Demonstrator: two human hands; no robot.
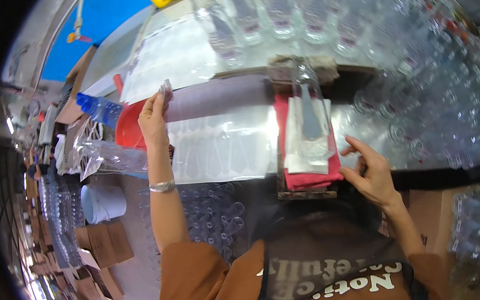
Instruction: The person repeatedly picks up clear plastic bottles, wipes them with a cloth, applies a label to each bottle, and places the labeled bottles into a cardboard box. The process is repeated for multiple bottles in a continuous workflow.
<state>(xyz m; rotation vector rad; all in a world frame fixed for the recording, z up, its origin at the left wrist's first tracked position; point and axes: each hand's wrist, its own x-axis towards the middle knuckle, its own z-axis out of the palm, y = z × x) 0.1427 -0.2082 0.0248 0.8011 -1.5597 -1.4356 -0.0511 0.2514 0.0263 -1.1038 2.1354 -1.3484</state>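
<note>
A clear glass bottle (315,145) lies on a folded white cloth (298,164) over a red cloth (314,182), with a grey shape on its face. Its neck end meets a worn, wrapped block (328,70). My right hand (373,176) is beside the cloths with fingers apart and nothing in it; its thumb is close to the red cloth's edge. Out to the left, my left hand (153,119) is raised and pinches a small translucent piece (167,89) whose kind I cannot make out. Between the hands lies a sheet with pale bottle-shaped outlines (216,147).
Several clear bottles (280,12) stand along the back, and more (437,110) crowd the right. A red basin (129,127) and blue spray bottle (99,108) are beside my left hand. Below left are a white bucket (104,202), a cardboard box (105,243) and bottles (206,213).
</note>
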